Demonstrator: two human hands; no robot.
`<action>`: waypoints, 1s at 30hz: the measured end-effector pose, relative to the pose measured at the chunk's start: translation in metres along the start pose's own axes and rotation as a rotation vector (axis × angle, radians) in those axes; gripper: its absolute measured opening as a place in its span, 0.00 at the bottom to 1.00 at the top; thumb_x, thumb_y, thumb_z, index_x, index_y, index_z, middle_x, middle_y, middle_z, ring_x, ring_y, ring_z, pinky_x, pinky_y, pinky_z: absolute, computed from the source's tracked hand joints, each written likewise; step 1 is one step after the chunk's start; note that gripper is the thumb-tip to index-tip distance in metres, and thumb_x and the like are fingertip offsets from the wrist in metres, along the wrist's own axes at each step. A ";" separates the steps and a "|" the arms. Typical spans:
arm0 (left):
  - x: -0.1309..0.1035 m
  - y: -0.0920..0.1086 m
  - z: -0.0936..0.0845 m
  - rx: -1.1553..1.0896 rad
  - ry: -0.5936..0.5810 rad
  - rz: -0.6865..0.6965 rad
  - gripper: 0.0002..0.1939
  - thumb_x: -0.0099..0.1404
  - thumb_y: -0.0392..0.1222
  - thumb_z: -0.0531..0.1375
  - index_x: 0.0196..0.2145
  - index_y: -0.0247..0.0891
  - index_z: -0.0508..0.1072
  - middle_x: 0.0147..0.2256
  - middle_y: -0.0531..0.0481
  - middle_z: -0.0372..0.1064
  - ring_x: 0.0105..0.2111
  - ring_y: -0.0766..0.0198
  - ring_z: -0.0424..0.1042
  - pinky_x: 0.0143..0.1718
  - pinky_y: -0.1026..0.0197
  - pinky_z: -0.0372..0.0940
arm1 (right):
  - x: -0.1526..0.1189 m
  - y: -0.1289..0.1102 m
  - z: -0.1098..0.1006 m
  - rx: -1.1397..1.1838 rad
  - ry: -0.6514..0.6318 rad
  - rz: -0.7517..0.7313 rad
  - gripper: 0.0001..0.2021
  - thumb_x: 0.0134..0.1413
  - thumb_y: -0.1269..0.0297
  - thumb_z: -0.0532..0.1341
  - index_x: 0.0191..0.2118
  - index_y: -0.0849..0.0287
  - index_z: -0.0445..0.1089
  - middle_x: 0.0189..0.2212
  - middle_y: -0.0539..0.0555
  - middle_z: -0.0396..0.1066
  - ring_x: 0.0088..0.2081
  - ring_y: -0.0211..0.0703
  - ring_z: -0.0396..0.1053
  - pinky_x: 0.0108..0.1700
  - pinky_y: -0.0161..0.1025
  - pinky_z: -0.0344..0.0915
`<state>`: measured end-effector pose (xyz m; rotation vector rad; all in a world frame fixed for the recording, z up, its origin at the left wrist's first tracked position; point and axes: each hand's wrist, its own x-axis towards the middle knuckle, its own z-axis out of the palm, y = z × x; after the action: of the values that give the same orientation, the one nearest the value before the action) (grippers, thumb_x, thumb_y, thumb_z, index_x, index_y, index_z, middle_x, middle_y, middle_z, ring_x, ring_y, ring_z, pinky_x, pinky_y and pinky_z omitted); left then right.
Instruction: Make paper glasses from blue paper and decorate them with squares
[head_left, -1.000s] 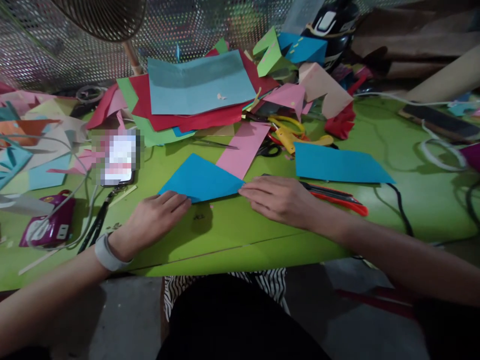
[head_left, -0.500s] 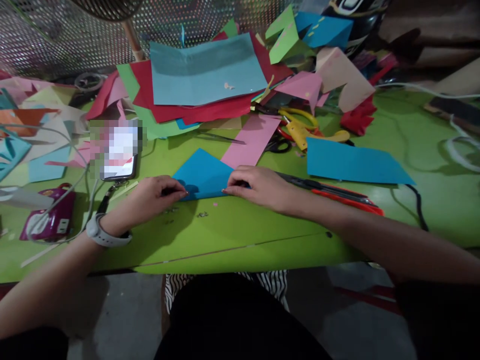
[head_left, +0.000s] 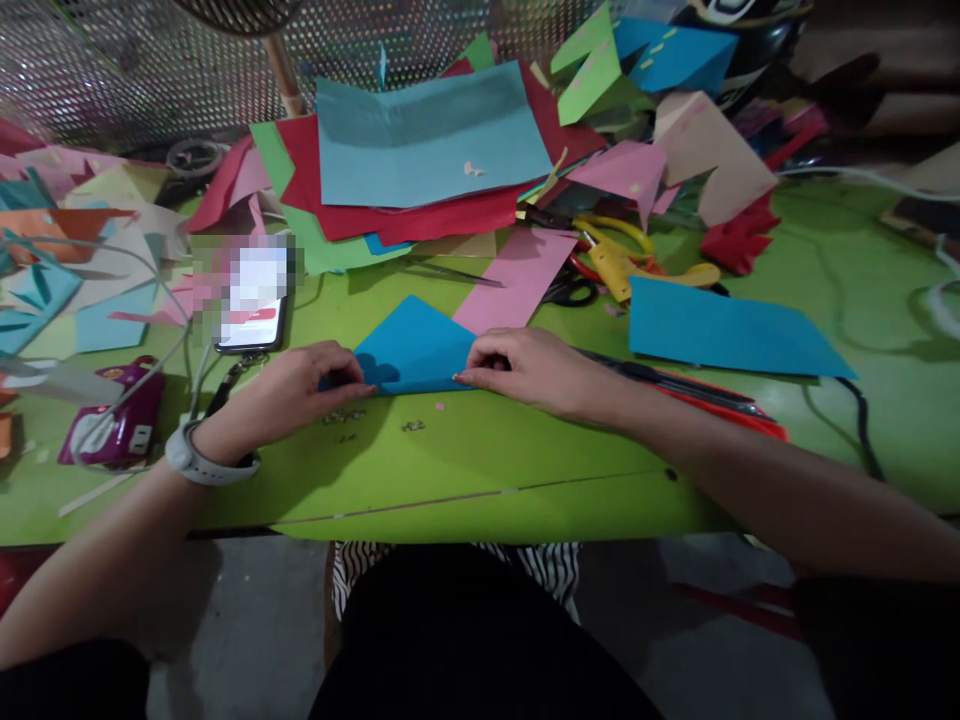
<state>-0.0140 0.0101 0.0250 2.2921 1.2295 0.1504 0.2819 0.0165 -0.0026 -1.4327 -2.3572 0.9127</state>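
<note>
A blue sheet of paper (head_left: 416,340) lies on the green table, its far side coming to a peak and its near edge folded in a narrow strip. My left hand (head_left: 322,385) pinches the left end of that strip between thumb and curled fingers. At the right end, my right hand (head_left: 517,365) grips the same edge, thumb in front. Both hands rest close to the table. A pink paper strip (head_left: 517,275) lies just behind the sheet. Small metallic bits (head_left: 412,426) are scattered on the table in front of it.
Right of my right hand lie an orange-and-black cutter (head_left: 705,395) and another blue paper (head_left: 735,330). Scissors (head_left: 570,291) and a yellow glue gun (head_left: 611,262) sit behind. A phone (head_left: 255,310) and purple box (head_left: 112,420) are left. Stacked coloured paper (head_left: 427,150) fills the back.
The view has shifted slightly, so the table's contents appear a little further right. My left hand's fingers have shifted slightly at the folded edge; both hands still hold the blue paper.
</note>
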 end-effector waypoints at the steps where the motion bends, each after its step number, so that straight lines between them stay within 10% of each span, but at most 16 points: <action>1: 0.001 -0.002 0.000 -0.012 -0.003 -0.032 0.19 0.70 0.57 0.56 0.36 0.40 0.77 0.32 0.49 0.74 0.29 0.64 0.70 0.30 0.62 0.61 | 0.000 -0.001 0.000 0.002 -0.002 0.005 0.11 0.59 0.57 0.64 0.29 0.58 0.72 0.28 0.52 0.74 0.28 0.39 0.67 0.29 0.38 0.56; 18: -0.014 -0.012 -0.020 0.272 -0.008 -0.260 0.19 0.68 0.57 0.56 0.30 0.40 0.75 0.26 0.48 0.75 0.26 0.59 0.72 0.29 0.60 0.60 | 0.002 -0.001 0.001 -0.022 -0.024 0.037 0.12 0.58 0.56 0.64 0.28 0.58 0.72 0.26 0.51 0.74 0.27 0.38 0.66 0.29 0.38 0.55; 21: -0.023 0.004 -0.023 0.514 0.158 -0.290 0.21 0.72 0.55 0.52 0.36 0.39 0.78 0.31 0.44 0.77 0.34 0.51 0.76 0.41 0.49 0.66 | 0.002 0.000 0.001 -0.016 -0.025 0.025 0.12 0.58 0.56 0.65 0.28 0.58 0.72 0.26 0.51 0.74 0.27 0.38 0.66 0.28 0.38 0.55; 24: -0.023 0.036 -0.002 0.660 0.460 -0.109 0.21 0.78 0.47 0.45 0.54 0.37 0.74 0.54 0.40 0.74 0.55 0.50 0.72 0.65 0.40 0.52 | 0.002 0.001 0.001 -0.012 -0.030 0.020 0.12 0.58 0.56 0.64 0.28 0.57 0.72 0.26 0.51 0.74 0.27 0.38 0.66 0.28 0.38 0.55; 27: -0.015 0.055 0.037 0.593 0.308 0.233 0.31 0.76 0.56 0.47 0.67 0.33 0.59 0.69 0.38 0.55 0.69 0.51 0.54 0.71 0.44 0.40 | 0.002 0.000 0.002 -0.018 -0.046 0.052 0.11 0.59 0.57 0.64 0.29 0.57 0.73 0.27 0.51 0.74 0.28 0.39 0.67 0.30 0.38 0.56; 30: -0.006 0.052 0.067 0.515 0.224 0.266 0.47 0.70 0.70 0.46 0.71 0.29 0.49 0.70 0.33 0.49 0.71 0.47 0.46 0.72 0.41 0.34 | 0.002 -0.002 0.001 -0.013 -0.050 0.069 0.10 0.59 0.58 0.63 0.30 0.57 0.73 0.28 0.51 0.75 0.30 0.40 0.68 0.32 0.39 0.57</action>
<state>0.0432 -0.0442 -0.0053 2.9546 1.1631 0.2099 0.2794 0.0169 -0.0028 -1.5220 -2.3672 0.9631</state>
